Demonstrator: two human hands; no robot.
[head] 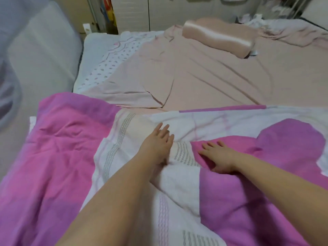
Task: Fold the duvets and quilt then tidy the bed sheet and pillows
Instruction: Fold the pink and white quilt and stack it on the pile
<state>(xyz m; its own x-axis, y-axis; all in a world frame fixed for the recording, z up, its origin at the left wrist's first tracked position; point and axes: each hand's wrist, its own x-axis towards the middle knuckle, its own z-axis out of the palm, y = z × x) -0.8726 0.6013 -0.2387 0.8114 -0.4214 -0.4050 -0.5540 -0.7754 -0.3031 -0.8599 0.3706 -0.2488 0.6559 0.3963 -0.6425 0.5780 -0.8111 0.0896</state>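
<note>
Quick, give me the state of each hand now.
Left hand: open, fingers straight, flat on the duvet.
Right hand: open, palm down on the duvet's pink part.

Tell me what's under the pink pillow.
The pillow lies on a wrinkled beige sheet, which spreads out around it. A small pale item peeks out at its right end. Whatever lies directly beneath the pillow is covered.

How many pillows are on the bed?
1. The pink pillow lies at the far end of the bed, on the wrinkled sheet. Others could be hidden outside the view.
</note>
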